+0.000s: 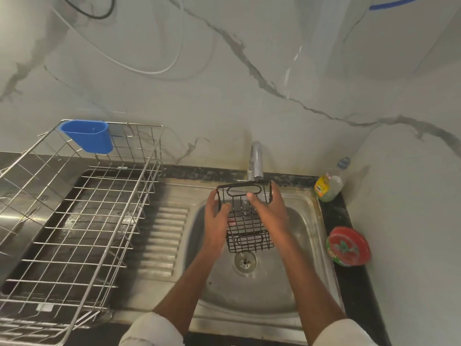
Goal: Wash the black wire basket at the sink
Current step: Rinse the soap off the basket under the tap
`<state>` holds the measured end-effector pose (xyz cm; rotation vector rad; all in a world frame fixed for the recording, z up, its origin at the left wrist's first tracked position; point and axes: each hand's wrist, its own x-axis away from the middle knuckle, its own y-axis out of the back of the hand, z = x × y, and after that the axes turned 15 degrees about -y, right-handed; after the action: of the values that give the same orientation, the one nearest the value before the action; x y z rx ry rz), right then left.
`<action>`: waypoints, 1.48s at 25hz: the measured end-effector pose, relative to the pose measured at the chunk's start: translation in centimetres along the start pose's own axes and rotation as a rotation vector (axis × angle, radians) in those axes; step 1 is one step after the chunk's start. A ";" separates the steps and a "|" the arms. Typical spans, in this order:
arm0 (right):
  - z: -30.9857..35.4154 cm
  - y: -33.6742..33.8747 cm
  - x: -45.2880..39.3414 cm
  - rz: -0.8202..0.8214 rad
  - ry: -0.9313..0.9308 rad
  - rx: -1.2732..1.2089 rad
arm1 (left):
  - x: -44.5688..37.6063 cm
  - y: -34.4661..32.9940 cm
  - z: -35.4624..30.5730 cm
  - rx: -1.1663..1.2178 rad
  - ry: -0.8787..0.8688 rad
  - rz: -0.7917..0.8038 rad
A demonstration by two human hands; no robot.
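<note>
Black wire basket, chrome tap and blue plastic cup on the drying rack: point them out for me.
Black wire basket (247, 227): head view, on its mesh floor between the hands.
Chrome tap (256, 161): head view, on the curved spout.
Blue plastic cup (87, 136): head view, on its front wall.

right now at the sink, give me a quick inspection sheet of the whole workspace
surface: stainless steel sink, ribbed drainboard, dark stone counter
job's things: black wire basket held over the bowl under the chrome tap; water seems to run
clutter: silver wire dish rack with blue plastic cup; clear soap bottle; red round tub
grippers: left hand and right hand grip the basket's sides
cables: white cable and black cable on the wall
surroundings: marble-look wall
</note>
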<state>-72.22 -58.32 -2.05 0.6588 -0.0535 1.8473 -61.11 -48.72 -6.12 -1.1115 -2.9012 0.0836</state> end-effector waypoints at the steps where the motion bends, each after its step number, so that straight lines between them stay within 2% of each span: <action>1: 0.2 -0.2 0.1 0.000 0.005 -0.001 | -0.1 0.3 -0.4 0.006 0.000 -0.023; 6: 0.0 0.1 0.3 -0.026 -0.009 -0.031 | -1.0 0.1 0.0 -0.020 0.005 0.001; 13: -1.0 3.1 0.6 -0.134 -0.058 -0.106 | -0.9 -2.6 -0.4 -0.057 0.005 0.136; 19: 0.3 2.2 0.7 -0.078 -0.017 -0.063 | -1.5 -2.0 0.9 -0.032 0.019 0.040; 22: 0.3 1.8 0.5 -0.078 -0.040 -0.028 | -1.6 -1.1 0.7 -0.043 0.012 0.059; 25: -0.4 3.1 0.2 -0.097 -0.083 0.008 | -1.5 -1.1 0.1 -0.043 -0.024 0.131; 29: -2.8 6.3 -0.5 -0.141 -0.095 -0.086 | -2.5 -2.5 -0.2 -0.047 -0.041 0.242; 34: -4.3 9.0 0.0 -0.023 -0.134 -0.153 | -4.3 -5.3 -1.5 -0.083 -0.013 0.448; 37: -3.3 9.1 0.2 -0.050 -0.148 -0.228 | -5.1 -6.6 -2.6 -0.119 0.030 0.568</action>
<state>-81.61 -60.43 -2.19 0.6291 -0.3372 1.7102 -61.56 -56.96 -3.21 -1.8998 -2.4972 -0.0920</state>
